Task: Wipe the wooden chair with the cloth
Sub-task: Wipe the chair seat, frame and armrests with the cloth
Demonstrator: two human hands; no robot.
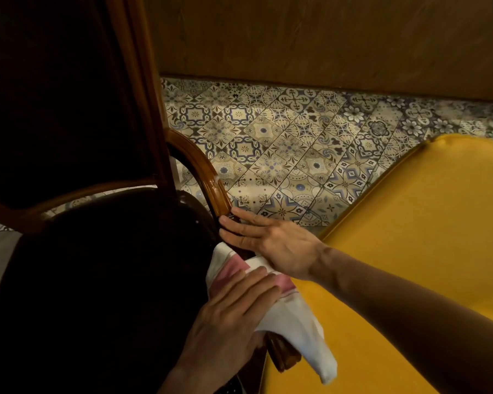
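Observation:
The wooden chair [208,177] fills the left, with a glossy brown curved armrest and dark upholstered seat and back. A white cloth with pink stripes [293,317] is draped over the armrest's near end. My left hand [228,319] presses flat on the cloth, fingers wrapped over the armrest. My right hand [271,245] lies further up on the armrest, fingers stretched out and together, its palm edge touching the cloth's upper fold. The armrest's middle part is hidden under both hands.
A yellow upholstered seat [410,251] stands close on the right, nearly touching the armrest. Patterned floor tiles [296,143] lie beyond, ending at a dark wood-panelled wall [325,38].

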